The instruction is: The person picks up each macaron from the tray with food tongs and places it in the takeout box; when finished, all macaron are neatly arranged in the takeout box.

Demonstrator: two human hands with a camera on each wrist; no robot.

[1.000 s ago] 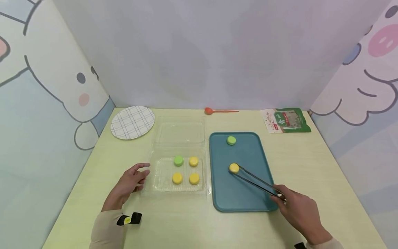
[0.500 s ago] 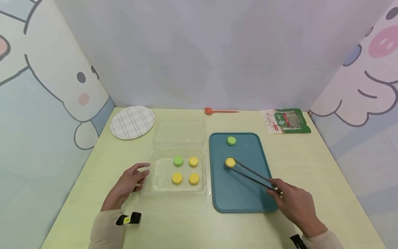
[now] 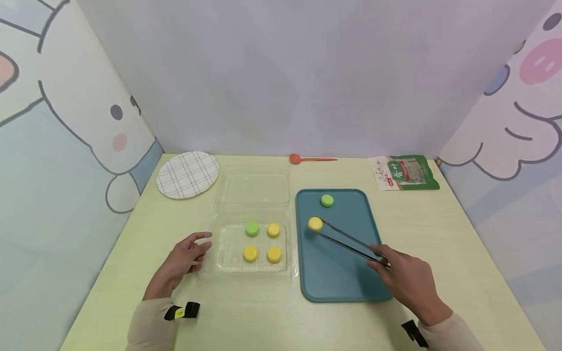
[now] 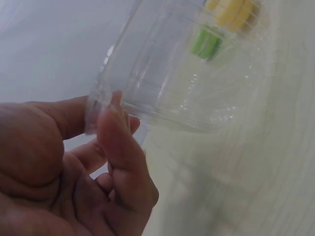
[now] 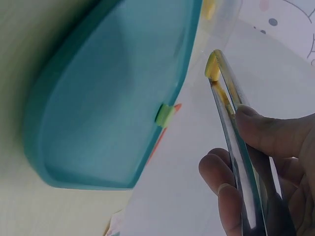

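My right hand (image 3: 406, 280) grips metal tongs (image 3: 351, 246), whose tips pinch a yellow macaron (image 3: 315, 224) above the left part of the blue tray (image 3: 342, 273). The right wrist view shows that macaron (image 5: 212, 66) lifted clear of the tray. At the tray's far end lies a green macaron (image 3: 327, 200). To the left, a clear plastic box (image 3: 228, 263) with its lid folded back holds a green macaron (image 3: 252, 228) and several yellow macarons (image 3: 274, 254). My left hand (image 3: 183, 258) pinches the box's left rim between thumb and finger, plain in the left wrist view.
A checked plate (image 3: 188, 174) lies at the back left. Along the back edge is a red spoon (image 3: 303, 159), and a green-and-white food packet (image 3: 404, 172) sits at the back right. The box's open lid (image 3: 254, 188) extends behind it. Walls border the table.
My right hand has moved left and away from me, with the tongs carrying the yellow macaron up off the tray toward the box. My left hand stays on the box rim.
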